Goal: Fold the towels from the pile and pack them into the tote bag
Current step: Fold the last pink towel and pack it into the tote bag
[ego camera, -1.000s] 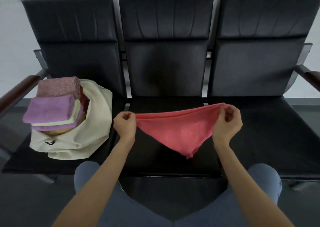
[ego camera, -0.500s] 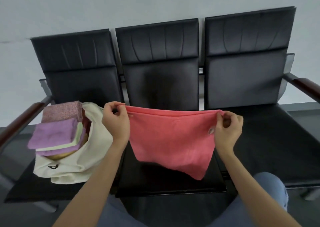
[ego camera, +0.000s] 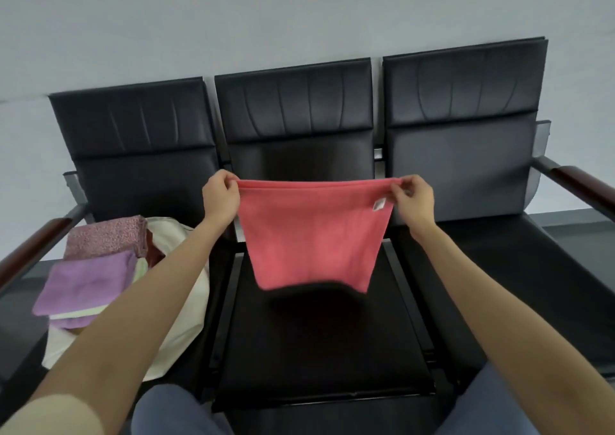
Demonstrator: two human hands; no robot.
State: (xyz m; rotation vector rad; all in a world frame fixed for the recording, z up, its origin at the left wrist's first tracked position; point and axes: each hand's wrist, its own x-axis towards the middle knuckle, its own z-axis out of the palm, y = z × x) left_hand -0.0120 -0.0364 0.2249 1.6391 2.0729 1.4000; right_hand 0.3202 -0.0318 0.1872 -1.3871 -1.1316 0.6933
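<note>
Above the middle seat (ego camera: 319, 341) of the black three-seat bench, a coral-red towel (ego camera: 311, 235) hangs in the air, stretched flat between two raised hands. The left hand (ego camera: 221, 198) pinches the towel's upper left corner, thumb and fingers curled over the top hem; the right hand (ego camera: 412, 198) pinches the upper right corner in the same way, with the fingertips closed on the edge. The top hem runs nearly level from one grip to the other, so the whole cloth lies below and between the hands — its sides taper inward toward the lower edge, which floats clear of the middle seat and casts a dark shadow on it. A small white label (ego camera: 379, 204) shows on the towel just below the right hand's grip.

On the seat left of the middle seat lies a cream tote bag (ego camera: 186, 301), on its side, partly hidden behind the left forearm. Folded towels stick out of its mouth, away from the middle seat: a speckled pink towel (ego camera: 106, 236) farthest back, a lilac towel (ego camera: 90, 283) in front of it, and a pale green towel (ego camera: 83, 313) edging out beneath the lilac one — all well apart from the hanging towel.
</note>
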